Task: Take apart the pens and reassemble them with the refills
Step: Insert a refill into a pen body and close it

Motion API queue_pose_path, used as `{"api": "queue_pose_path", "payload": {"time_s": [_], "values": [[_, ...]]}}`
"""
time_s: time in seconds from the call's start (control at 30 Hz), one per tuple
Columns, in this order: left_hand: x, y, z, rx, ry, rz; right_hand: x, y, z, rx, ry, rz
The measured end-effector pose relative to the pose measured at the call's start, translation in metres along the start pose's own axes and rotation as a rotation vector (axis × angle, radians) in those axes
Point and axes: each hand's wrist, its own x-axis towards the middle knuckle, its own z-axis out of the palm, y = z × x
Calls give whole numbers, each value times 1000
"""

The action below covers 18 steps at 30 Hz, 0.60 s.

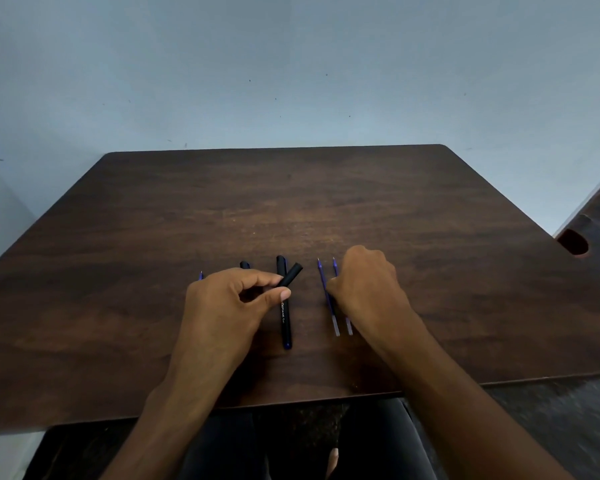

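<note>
A dark wooden surface (326, 202) fills the view from above, with a person's two bare hands working near its front edge. Farthest left, the tiny blue tip of a refill (201, 275) pokes out from behind the left hand (229, 306), and the black end of another pen part (245, 265) shows just above the knuckles; the rest of both is hidden. The left hand lies palm-down with the wrist low, and its thumb and forefinger are pinched on a short black tube (291, 274), probably a cap or barrel piece, which angles up and to the right. Just under that tube, touching or nearly so, a whole black pen (284, 306) lies lengthwise on the surface with white lettering on its side. To the right lie two thin blue refills (336, 327) side by side, points away from the person. The right hand (364, 289) arches over them, fingers curled down onto or around them; whether it actually grips one cannot be told. These parts look light, stiff and smooth, likely to roll or slip; the slim refills would flex, so holding near the middle, away from the fine tips, seems safest.
</note>
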Motion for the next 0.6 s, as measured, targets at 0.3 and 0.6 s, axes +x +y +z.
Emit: {"api": "queue_pose_path", "payload": {"time_s": [0.3,0.6], "values": [[-1,-7,-8,-42,-25,14,0,5,-16,60,-117,75],[0,-17,-20,-15,-4,53,-1,25,-28,1305,-99,-57]]}}
